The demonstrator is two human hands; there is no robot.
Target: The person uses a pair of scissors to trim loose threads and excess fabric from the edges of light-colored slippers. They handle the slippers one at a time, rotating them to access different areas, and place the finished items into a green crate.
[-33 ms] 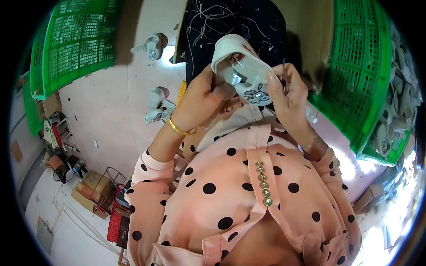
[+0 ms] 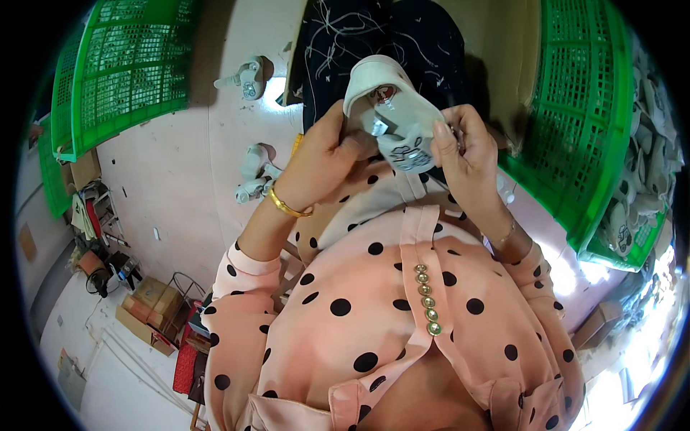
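Observation:
A white cloth shoe upper (image 2: 377, 75) is held up over my lap, its opening facing me. It has a small tag inside, a red mark in the lining and a dark cartoon figure on its front. My left hand (image 2: 323, 161) is closed on its left edge, the thumb inside the opening. My right hand (image 2: 467, 147) pinches the right edge between thumb and fingers. A thin dark sliver shows by the right fingers, too small to make out.
Loose threads (image 2: 345, 32) lie across my dark-covered lap. Similar shoe pieces (image 2: 251, 77) lie on the floor to the left, with more (image 2: 253, 172) nearer me. Green plastic crates stand at left (image 2: 129, 61) and right (image 2: 575, 108). Many white pieces (image 2: 650, 165) are heaped at far right.
The front of the shoe upper has shifted slightly to the left and folded a little. Both hands keep their hold and have barely moved.

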